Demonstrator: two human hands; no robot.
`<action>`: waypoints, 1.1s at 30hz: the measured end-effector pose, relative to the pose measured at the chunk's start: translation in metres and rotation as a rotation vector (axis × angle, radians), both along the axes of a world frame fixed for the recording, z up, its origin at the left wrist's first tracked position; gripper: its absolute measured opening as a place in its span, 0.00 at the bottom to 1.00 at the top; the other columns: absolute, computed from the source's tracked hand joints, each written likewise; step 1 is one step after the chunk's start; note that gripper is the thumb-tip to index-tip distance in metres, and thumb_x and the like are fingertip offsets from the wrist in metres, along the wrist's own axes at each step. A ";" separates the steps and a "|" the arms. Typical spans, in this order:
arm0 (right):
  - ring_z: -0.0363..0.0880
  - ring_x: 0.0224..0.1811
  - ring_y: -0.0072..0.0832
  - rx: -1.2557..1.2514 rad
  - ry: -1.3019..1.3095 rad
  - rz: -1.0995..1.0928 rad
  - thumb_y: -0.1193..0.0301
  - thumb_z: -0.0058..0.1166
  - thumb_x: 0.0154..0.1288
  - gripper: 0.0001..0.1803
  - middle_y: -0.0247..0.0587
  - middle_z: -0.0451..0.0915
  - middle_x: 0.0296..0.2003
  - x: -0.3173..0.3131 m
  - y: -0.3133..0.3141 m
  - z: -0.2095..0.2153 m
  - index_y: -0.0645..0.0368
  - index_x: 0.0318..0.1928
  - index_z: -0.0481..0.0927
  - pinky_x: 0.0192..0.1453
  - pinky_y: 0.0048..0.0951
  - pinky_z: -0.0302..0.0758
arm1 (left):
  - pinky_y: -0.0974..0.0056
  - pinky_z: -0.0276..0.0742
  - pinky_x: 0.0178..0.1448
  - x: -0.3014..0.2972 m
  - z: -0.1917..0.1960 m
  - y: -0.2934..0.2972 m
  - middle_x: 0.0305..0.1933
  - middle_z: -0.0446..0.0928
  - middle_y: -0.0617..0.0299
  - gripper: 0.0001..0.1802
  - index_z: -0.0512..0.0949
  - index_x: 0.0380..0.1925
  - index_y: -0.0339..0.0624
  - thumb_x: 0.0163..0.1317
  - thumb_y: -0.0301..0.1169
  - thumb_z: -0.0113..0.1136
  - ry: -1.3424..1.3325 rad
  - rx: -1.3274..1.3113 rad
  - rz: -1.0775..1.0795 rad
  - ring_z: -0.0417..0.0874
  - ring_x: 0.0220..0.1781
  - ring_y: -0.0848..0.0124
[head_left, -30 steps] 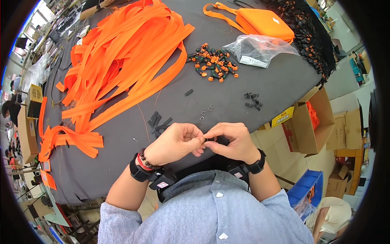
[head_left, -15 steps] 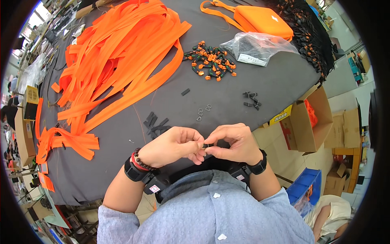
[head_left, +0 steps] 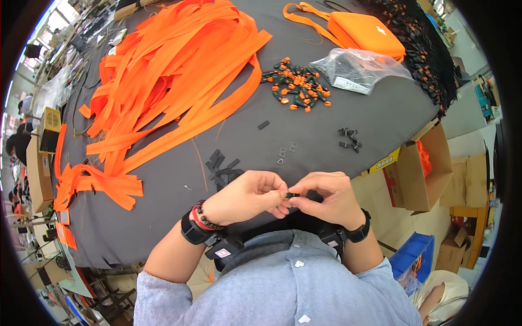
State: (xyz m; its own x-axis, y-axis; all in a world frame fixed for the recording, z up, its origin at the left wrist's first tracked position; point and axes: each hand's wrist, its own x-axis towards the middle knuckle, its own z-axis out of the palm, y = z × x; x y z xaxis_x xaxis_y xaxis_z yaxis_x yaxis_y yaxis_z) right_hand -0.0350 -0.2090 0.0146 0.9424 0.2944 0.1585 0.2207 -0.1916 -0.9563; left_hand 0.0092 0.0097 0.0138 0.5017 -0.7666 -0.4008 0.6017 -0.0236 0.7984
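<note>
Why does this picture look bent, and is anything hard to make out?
In the head view, the fisheye lens bends the edges of the table; the clear bag catches pale glare; the black piece between left hand and right hand is too small to make out clearly.

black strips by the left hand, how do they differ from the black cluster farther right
The black strips look plain; the black cluster shows pale bits. The strips form a larger heap, the cluster a smaller one. The strips lie by the left hand, the cluster near the right edge of the dark table. Both are small black pieces.
</note>
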 end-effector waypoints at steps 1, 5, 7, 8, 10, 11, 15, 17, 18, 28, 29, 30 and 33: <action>0.82 0.26 0.22 -0.001 0.005 0.000 0.78 0.68 0.54 0.08 0.38 0.85 0.29 0.000 0.000 0.000 0.60 0.37 0.87 0.32 0.20 0.76 | 0.66 0.83 0.50 0.000 0.001 0.000 0.40 0.82 0.57 0.08 0.75 0.40 0.33 0.72 0.29 0.53 -0.006 0.010 0.000 0.85 0.41 0.72; 0.83 0.28 0.24 -0.137 -0.085 -0.115 0.79 0.69 0.53 0.09 0.39 0.85 0.29 0.001 -0.004 0.002 0.62 0.36 0.86 0.33 0.22 0.77 | 0.68 0.83 0.46 0.001 0.007 0.004 0.38 0.82 0.59 0.08 0.76 0.41 0.32 0.71 0.28 0.54 -0.230 0.112 0.052 0.85 0.40 0.73; 0.83 0.31 0.27 -0.241 -0.187 -0.258 0.79 0.70 0.51 0.09 0.40 0.85 0.29 0.008 -0.012 0.003 0.63 0.35 0.85 0.37 0.25 0.77 | 0.70 0.80 0.41 0.007 0.015 0.014 0.38 0.82 0.62 0.09 0.78 0.39 0.32 0.68 0.29 0.59 -0.421 0.316 0.162 0.82 0.37 0.77; 0.83 0.32 0.27 -0.267 -0.137 -0.375 0.79 0.69 0.52 0.09 0.41 0.84 0.29 0.009 -0.021 0.005 0.63 0.35 0.85 0.38 0.25 0.77 | 0.70 0.77 0.37 0.013 0.022 0.018 0.34 0.81 0.63 0.06 0.79 0.34 0.34 0.63 0.27 0.63 -0.681 0.543 0.259 0.80 0.32 0.76; 0.81 0.32 0.26 -0.393 -0.250 -0.548 0.79 0.66 0.55 0.08 0.41 0.83 0.31 0.018 -0.043 0.000 0.64 0.37 0.85 0.39 0.25 0.75 | 0.68 0.74 0.34 0.020 0.008 0.034 0.30 0.78 0.61 0.05 0.80 0.32 0.37 0.57 0.25 0.66 -1.146 0.732 0.439 0.78 0.29 0.72; 0.80 0.30 0.27 -0.455 -0.274 -0.594 0.79 0.67 0.55 0.09 0.40 0.83 0.31 0.021 -0.054 -0.004 0.63 0.38 0.85 0.39 0.25 0.75 | 0.63 0.74 0.38 0.019 0.008 0.036 0.28 0.74 0.58 0.07 0.79 0.31 0.38 0.54 0.24 0.68 -1.146 0.816 0.438 0.77 0.31 0.64; 0.78 0.30 0.29 -0.538 -0.205 -0.640 0.78 0.67 0.54 0.11 0.40 0.81 0.32 0.024 -0.072 -0.014 0.62 0.40 0.85 0.38 0.26 0.74 | 0.60 0.74 0.42 0.014 0.001 0.034 0.30 0.73 0.57 0.08 0.77 0.31 0.37 0.54 0.26 0.68 -1.161 0.923 0.335 0.76 0.35 0.61; 0.78 0.32 0.29 -0.570 -0.245 -0.657 0.78 0.67 0.54 0.12 0.40 0.80 0.34 0.024 -0.068 -0.009 0.62 0.41 0.85 0.38 0.27 0.74 | 0.58 0.74 0.44 0.014 0.001 0.034 0.30 0.72 0.57 0.08 0.76 0.31 0.37 0.55 0.26 0.67 -1.165 0.908 0.297 0.76 0.36 0.60; 0.77 0.33 0.30 -0.585 -0.265 -0.668 0.77 0.67 0.54 0.13 0.40 0.80 0.35 0.023 -0.063 -0.006 0.61 0.42 0.85 0.39 0.27 0.74 | 0.59 0.74 0.44 0.015 -0.001 0.034 0.30 0.73 0.57 0.07 0.76 0.31 0.37 0.56 0.25 0.66 -1.188 0.902 0.314 0.76 0.35 0.60; 0.83 0.32 0.29 -0.107 -0.239 -0.165 0.78 0.66 0.57 0.14 0.41 0.84 0.36 0.006 0.018 -0.004 0.59 0.45 0.84 0.37 0.25 0.79 | 0.71 0.79 0.43 -0.005 0.011 -0.006 0.33 0.82 0.61 0.07 0.77 0.41 0.31 0.64 0.20 0.60 -0.791 0.365 0.276 0.83 0.37 0.78; 0.83 0.31 0.28 -0.098 -0.267 -0.197 0.79 0.65 0.58 0.12 0.41 0.84 0.34 0.007 0.020 -0.012 0.60 0.43 0.84 0.37 0.25 0.79 | 0.71 0.80 0.44 -0.007 0.009 -0.008 0.33 0.82 0.60 0.07 0.77 0.41 0.31 0.64 0.20 0.60 -0.772 0.373 0.267 0.83 0.39 0.77; 0.82 0.30 0.26 -0.086 -0.229 -0.199 0.80 0.65 0.58 0.11 0.40 0.84 0.33 0.006 0.019 -0.012 0.60 0.43 0.84 0.37 0.25 0.78 | 0.71 0.80 0.46 -0.008 0.009 -0.009 0.33 0.82 0.60 0.07 0.77 0.41 0.31 0.64 0.21 0.60 -0.752 0.381 0.259 0.84 0.40 0.77; 0.81 0.30 0.21 -0.018 -0.062 -0.227 0.81 0.63 0.59 0.08 0.37 0.83 0.31 0.004 0.013 -0.013 0.63 0.40 0.83 0.36 0.22 0.78 | 0.71 0.79 0.43 -0.011 0.011 -0.017 0.35 0.83 0.58 0.08 0.77 0.41 0.32 0.63 0.21 0.61 -0.693 0.344 0.358 0.84 0.37 0.76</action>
State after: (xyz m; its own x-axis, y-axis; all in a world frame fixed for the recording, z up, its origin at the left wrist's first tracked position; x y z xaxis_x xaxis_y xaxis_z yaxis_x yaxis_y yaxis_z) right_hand -0.0311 -0.1958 0.0011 0.9734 0.0797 0.2149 0.2284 -0.2595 -0.9383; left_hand -0.0016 -0.0073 0.0253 0.9084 -0.4071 -0.0948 -0.0033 -0.2338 0.9723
